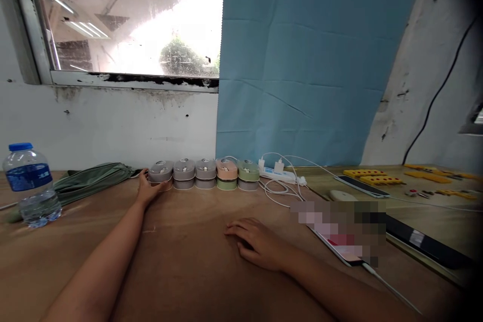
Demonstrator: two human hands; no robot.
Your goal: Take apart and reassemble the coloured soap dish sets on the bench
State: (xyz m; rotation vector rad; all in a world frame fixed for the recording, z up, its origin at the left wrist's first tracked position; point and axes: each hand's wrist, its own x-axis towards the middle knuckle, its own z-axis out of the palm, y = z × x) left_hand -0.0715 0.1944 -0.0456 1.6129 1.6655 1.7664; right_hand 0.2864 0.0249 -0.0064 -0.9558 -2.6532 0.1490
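At the back of the brown table stands a row of small rounded boxes, stacked two high. My left hand [149, 191] reaches to the left end of the row, its fingers at the side of a grey box [161, 171] and the thumb across the front below. More grey boxes [184, 168] follow to the right, then a pink box [227, 168] on a green one and a green box [248, 170] on a grey one. My right hand [258, 244] rests on the table, palm down, fingers loosely bent and apart, holding nothing.
On the left stand a water bottle [32, 186] and a green fabric bag [92, 181]. White cables run from a power strip [279, 175] at the back. To the right lie a partly blurred phone [332, 246], another phone [361, 186], a black case [426, 241] and yellow parts [373, 177].
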